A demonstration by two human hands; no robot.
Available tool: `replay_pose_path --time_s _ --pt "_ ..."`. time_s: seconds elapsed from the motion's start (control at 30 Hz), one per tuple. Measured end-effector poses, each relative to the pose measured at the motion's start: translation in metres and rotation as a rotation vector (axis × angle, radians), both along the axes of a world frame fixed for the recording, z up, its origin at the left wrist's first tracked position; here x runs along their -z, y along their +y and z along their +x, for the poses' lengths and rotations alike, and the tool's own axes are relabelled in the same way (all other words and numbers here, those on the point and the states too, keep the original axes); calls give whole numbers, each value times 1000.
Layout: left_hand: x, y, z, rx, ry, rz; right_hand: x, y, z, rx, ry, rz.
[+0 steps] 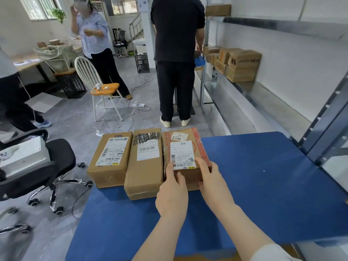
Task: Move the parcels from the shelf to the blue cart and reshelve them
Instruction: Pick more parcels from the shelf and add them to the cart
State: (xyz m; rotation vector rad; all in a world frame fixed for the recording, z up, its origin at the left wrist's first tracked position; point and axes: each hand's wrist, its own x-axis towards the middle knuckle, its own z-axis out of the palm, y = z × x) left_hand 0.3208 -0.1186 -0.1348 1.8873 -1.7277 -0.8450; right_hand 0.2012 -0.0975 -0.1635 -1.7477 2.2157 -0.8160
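Three brown cardboard parcels stand side by side at the far left of the blue cart (263,181). The left parcel (110,159) and the middle parcel (145,162) are untouched. Both my hands rest on the near end of the right parcel (183,147), which carries white shipping labels and red tape. My left hand (172,193) presses its near left corner, fingers on the top edge. My right hand (212,183) lies on its near right corner, fingers over the label. More brown parcels (243,65) sit stacked on the metal shelf (263,98) at the right.
A person in black (177,59) stands just beyond the cart, facing the shelf. Another person (94,44) stands farther back left. A white chair with an orange seat (104,89), a black office chair (47,166) and loose cables on the floor lie to the left.
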Motion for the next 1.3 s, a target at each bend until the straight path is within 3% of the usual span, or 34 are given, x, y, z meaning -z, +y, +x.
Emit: replay_pose_path --time_s 0.37,0.6,1.0,1.3 --pt "-2 -2 6 18 24 -1 -4 6 -1 -15 22 56" --pt "-26 41 -1 101 -12 -47 -24 79 -23 131 103 112" --pt "-118 250 -187 860 229 -152 -133 393 -111 867 189 66" --pt "-109 396 -229 1349 305 -136 -144 547 -90 1288 351 149"
